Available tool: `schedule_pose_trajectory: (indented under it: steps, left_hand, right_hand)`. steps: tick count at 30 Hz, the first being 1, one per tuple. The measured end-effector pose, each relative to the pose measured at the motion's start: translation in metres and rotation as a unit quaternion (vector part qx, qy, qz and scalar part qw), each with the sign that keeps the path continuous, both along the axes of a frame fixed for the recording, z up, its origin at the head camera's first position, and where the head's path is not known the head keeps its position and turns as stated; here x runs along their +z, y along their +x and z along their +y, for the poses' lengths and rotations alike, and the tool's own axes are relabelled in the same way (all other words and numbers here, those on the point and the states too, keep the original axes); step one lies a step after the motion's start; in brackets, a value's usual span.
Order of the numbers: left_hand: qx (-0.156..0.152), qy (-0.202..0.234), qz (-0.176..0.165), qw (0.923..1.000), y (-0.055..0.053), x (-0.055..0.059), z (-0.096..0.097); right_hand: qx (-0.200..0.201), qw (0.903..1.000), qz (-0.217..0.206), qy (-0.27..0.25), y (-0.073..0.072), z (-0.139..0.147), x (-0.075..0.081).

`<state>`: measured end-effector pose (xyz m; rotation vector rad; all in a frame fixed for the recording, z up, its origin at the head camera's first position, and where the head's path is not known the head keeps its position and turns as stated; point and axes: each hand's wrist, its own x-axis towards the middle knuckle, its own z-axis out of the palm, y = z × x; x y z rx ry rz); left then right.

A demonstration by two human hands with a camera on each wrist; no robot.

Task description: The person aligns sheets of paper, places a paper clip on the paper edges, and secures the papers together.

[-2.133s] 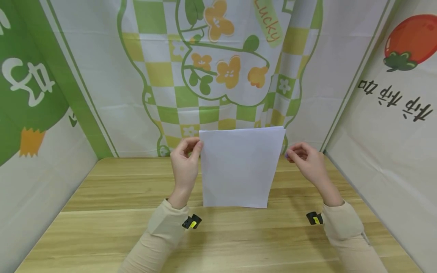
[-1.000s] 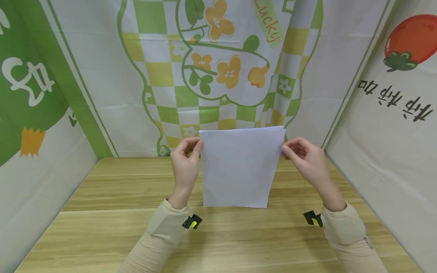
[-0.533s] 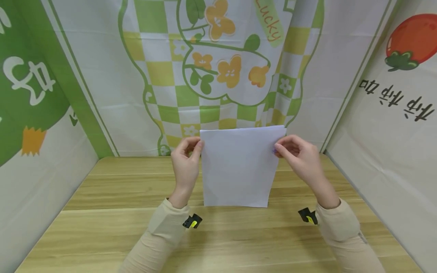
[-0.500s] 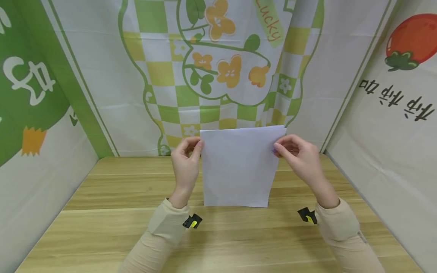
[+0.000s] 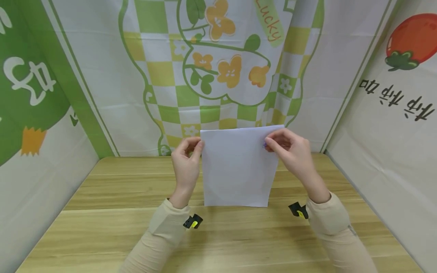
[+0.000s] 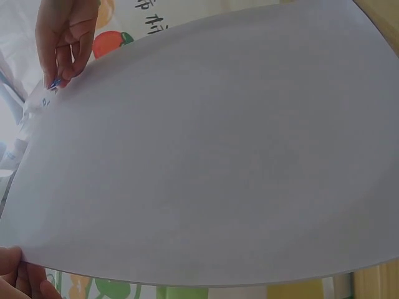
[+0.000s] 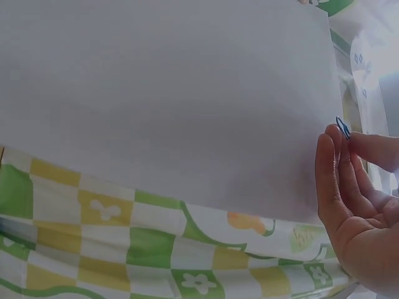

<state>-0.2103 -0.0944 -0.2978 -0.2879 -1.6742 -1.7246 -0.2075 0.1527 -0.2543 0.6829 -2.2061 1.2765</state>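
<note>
White paper sheets [image 5: 239, 170], more than one layer showing at the top edge earlier, stand upright over the table. My left hand [image 5: 186, 167] pinches their left edge near the top corner between thumb and fingers. In front of the upper right part of the paper, my right hand [image 5: 290, 151] pinches a small blue-purple paper clip [image 7: 342, 128]. The clip's wire loop pokes out past the fingertips in the right wrist view, close to the paper's edge. In the left wrist view the right hand [image 6: 67, 43] shows at the paper's far corner.
A light wood-grain table [image 5: 235, 242] lies beneath the hands. Behind it hangs a green, yellow and white checked curtain [image 5: 167, 91]; printed cloth walls [image 5: 385, 144] close in both sides. Black wrist devices [image 5: 193, 221] sit by each beige sleeve.
My right hand has moved left with the paper clip, from beside the paper's right edge to in front of its upper right part. The left hand and paper have stayed nearly still.
</note>
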Motion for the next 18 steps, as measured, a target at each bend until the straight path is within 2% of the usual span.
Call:
schedule_pose_trajectory:
  steps: [7,18]
  left_hand:
    - [0.0,-0.002,-0.003,1.0,0.0,0.0,0.0]
    - [-0.001,-0.005,-0.001,1.0,-0.001,-0.001,-0.001]
  right_hand:
    - [-0.005,0.9999,0.003,0.009,-0.002,-0.011,0.006]
    - [0.01,0.9997,0.022,-0.008,-0.004,-0.022,0.012]
